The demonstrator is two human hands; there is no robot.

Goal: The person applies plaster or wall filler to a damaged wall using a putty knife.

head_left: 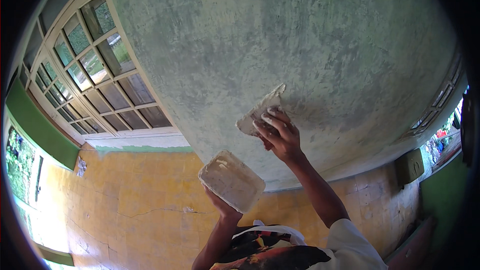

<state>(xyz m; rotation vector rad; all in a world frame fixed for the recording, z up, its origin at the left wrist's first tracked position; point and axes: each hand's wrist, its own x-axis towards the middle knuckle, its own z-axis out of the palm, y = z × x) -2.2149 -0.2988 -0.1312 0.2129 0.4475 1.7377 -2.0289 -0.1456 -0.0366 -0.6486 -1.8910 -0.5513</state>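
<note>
My right hand (284, 135) is closed on a putty-smeared scraper (256, 115); its broad, roughly triangular blade lies against or very close to the wall (215, 45). Pale putty coats the fingertips. The wall is patchy grey-green, with lighter smears spread over it. Lower and to the left, my left hand (223, 206) grips a shallow rectangular tub (256, 182) from beneath, tilted toward me. Whitish putty streaks its inside, and most of the left fingers are hidden behind it.
To the left stand white-framed glass-paned doors (112, 87). Yellow floor tiles (150, 195) with cracks run below, with small whitish scraps (81, 166) near the doors. A dark box-like object (410, 166) is at the right, under a louvred vent or window (434, 102).
</note>
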